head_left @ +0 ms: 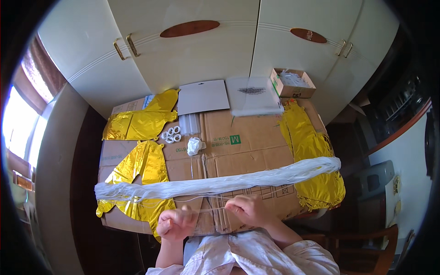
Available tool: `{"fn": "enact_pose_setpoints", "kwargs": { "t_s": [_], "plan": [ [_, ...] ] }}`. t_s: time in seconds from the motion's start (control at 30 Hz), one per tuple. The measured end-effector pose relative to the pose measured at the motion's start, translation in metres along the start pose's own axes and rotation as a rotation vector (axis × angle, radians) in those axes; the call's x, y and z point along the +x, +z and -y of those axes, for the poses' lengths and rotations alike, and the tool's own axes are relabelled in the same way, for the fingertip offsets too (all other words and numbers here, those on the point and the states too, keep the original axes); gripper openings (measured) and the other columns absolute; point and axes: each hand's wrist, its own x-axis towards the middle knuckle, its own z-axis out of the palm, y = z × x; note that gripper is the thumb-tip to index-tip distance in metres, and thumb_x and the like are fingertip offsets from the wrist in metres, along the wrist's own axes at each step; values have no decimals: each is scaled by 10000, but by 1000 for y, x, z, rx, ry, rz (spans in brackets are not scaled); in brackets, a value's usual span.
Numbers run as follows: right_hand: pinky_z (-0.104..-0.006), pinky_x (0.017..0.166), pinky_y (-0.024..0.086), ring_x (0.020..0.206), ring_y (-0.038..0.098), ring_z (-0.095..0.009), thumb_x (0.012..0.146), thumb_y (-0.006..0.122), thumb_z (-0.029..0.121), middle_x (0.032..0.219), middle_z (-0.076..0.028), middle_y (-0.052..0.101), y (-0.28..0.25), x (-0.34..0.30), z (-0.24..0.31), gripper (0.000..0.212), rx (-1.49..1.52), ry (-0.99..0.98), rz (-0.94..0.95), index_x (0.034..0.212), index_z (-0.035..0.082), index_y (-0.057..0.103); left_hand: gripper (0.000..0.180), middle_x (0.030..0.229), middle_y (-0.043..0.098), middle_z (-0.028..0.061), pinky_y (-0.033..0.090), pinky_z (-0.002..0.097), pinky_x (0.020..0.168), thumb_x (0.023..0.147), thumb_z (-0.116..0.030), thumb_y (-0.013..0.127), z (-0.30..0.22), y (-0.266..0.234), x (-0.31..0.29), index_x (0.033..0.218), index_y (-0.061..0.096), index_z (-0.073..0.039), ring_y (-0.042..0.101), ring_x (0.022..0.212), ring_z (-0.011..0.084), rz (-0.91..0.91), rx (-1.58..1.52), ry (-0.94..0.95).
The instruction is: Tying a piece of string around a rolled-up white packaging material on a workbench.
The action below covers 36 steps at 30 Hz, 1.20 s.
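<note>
Near the table's front edge my left hand (176,223) is closed, its fingers curled round a thin white string (211,210). The string runs across to my right hand (249,211), which is also closed in a pinch on it. Just beyond both hands a long bundle of white string (220,180) stretches from left to right over the cardboard. Its left end lies on a gold foil balloon (143,162), flat and uninflated. The right end rests on a stack of gold foil balloons (312,151). Loose strands hang off the bundle near my hands.
At the back are a grey-white card (203,97), a clear plastic bag (255,95) and a box of white strips (293,82). Clear straws (189,124), white ribbon rolls (171,134), a crumpled white wad (195,146) and another gold balloon (140,120) lie on the cardboard (247,151).
</note>
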Motion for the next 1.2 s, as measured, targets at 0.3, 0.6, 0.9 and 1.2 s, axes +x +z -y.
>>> {"fn": "enact_pose_setpoints", "kwargs": {
  "t_s": [0.3, 0.6, 0.9, 1.2],
  "plan": [
    [-278, 477, 443, 542, 597, -192, 801, 645, 104, 648, -47, 614, -16, 7, 8, 39, 55, -55, 35, 798, 65, 642, 254, 541, 443, 34, 303, 291, 466, 804, -103, 618, -4, -23, 2, 589, 509, -22, 398, 497, 138, 223, 1177, 26],
    [-287, 509, 457, 572, 605, -213, 792, 649, 74, 687, -70, 630, -14, 0, -6, 40, -117, -22, -187, 813, 48, 628, 342, 579, 447, -43, 265, 217, 451, 904, -282, 553, -2, -20, 0, 656, 537, -47, 359, 510, 35, -52, 860, -525],
    [-297, 517, 460, 574, 602, -211, 818, 619, 80, 702, -75, 636, -5, -6, -17, 40, -183, 74, -232, 820, 40, 622, 191, 781, 620, 137, 396, 251, 603, 885, -142, 537, 2, -32, 1, 831, 586, 34, 527, 653, 150, -44, 205, -237],
    [-304, 494, 462, 542, 595, -205, 786, 629, 92, 639, -38, 598, 13, -15, 8, 45, -16, -169, 92, 827, 104, 639, 151, 926, 661, 84, 431, 283, 694, 804, -44, 590, 10, -11, 12, 941, 616, 12, 549, 813, 182, 40, 1031, 202]
  ]
}}
